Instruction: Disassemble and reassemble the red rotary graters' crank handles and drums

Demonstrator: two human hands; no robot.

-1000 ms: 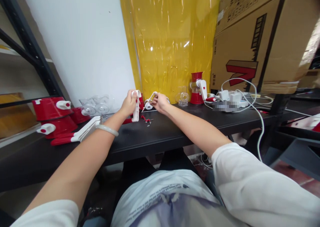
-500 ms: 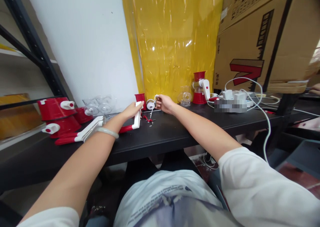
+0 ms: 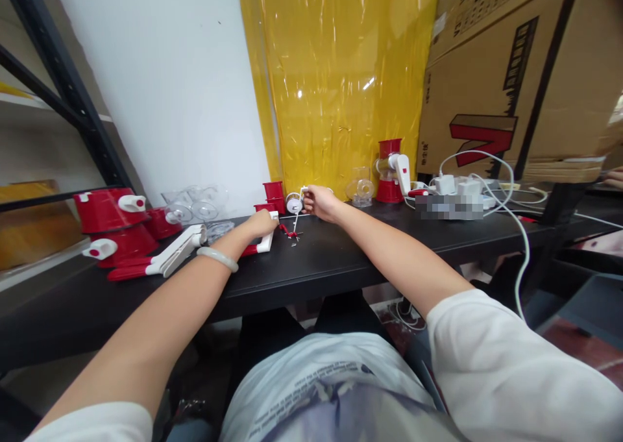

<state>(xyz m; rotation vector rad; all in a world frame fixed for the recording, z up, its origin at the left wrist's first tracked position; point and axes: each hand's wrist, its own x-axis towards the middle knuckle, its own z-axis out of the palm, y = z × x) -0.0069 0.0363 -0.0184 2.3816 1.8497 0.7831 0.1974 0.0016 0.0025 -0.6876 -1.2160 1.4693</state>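
Observation:
My left hand (image 3: pixel 261 224) is closed over the upper end of a white crank handle (image 3: pixel 267 241) with a red grip, low over the black table. My right hand (image 3: pixel 321 203), a little to the right, has its fingers pinched on a thin white plastic piece (image 3: pixel 296 219) that hangs down. Just behind that piece is a white round part (image 3: pixel 293 203). Small red parts (image 3: pixel 289 233) lie on the table below, between the hands. A red plastic base (image 3: pixel 274 196) stands behind my left hand. My left fingertips are partly hidden.
Red housings (image 3: pixel 109 224) and more white crank handles (image 3: pixel 178 252) lie at the left, near clear plastic drums (image 3: pixel 195 202). An assembled red-and-white rotary grater (image 3: pixel 389 172) stands at the right, beside a clear drum (image 3: pixel 361 189), a power strip with cables (image 3: pixel 457 205) and a cardboard box (image 3: pixel 491 85).
My left hand has lowered the crank handle toward the table and tipped it, uncovering more red plastic behind. My right hand has stayed nearly in place.

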